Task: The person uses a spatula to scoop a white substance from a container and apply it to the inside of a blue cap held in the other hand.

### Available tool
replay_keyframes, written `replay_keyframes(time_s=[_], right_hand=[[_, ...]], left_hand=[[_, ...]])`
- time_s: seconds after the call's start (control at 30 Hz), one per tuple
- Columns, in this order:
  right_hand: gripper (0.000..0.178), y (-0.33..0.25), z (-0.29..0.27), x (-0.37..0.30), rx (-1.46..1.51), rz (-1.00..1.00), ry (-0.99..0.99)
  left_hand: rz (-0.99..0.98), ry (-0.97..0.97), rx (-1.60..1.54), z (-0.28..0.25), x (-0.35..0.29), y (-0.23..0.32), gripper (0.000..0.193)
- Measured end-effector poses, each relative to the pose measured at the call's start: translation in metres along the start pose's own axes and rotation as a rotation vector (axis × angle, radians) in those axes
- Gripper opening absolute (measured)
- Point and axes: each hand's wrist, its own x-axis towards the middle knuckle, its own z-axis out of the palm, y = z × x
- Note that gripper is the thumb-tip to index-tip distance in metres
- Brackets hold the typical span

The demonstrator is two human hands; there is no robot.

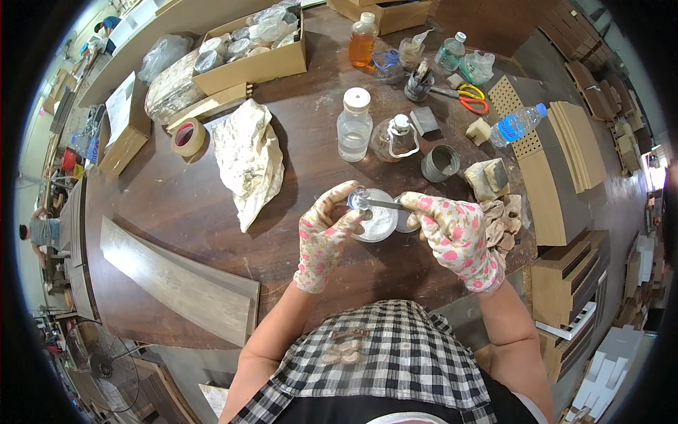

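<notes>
My left hand (326,233), in a white glove with pink flowers, pinches a small clear plastic cup (359,197) with a bluish rim. A thin grey metal blade (383,204) is gripped by my right hand (455,237), gloved the same way. The blade's tip reaches to the small cup; whether it is inside I cannot tell. Just beneath both lies a round tub of white powder (377,225), partly covered by my fingers and the blade. Beside it, a second round pale container (405,222) is mostly hidden by my right hand.
Beyond my hands stand a clear jar (354,131), a glass bottle (394,139) and a dark tin (440,164). A stained cloth (248,159), a tape roll (188,138) and a long grey board (176,279) lie leftward. Orange-handled scissors (472,99) and a water bottle (519,125) are far right.
</notes>
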Motion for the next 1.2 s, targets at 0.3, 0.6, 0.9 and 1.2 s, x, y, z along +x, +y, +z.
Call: replay_keyframes(time_s=[0.3,0.6,0.9,1.2], right_hand=[[0.025,0.006,-0.001,0.003,0.026,0.044,-0.028],[0.027,0.006,-0.005,-0.001,0.298,0.307,-0.022],[0.028,0.005,-0.005,0.004,0.09,0.115,-0.092],[0.027,0.003,-0.002,0.004,0.096,0.188,-0.117]], left_hand=[[-0.021,-0.03,-0.023,-0.003,0.003,0.005,0.038],[-0.049,-0.054,-0.011,-0.006,0.002,0.005,0.04],[-0.078,-0.063,0.025,-0.009,0.002,0.006,0.039],[-0.059,-0.037,0.029,-0.01,0.003,0.007,0.04]])
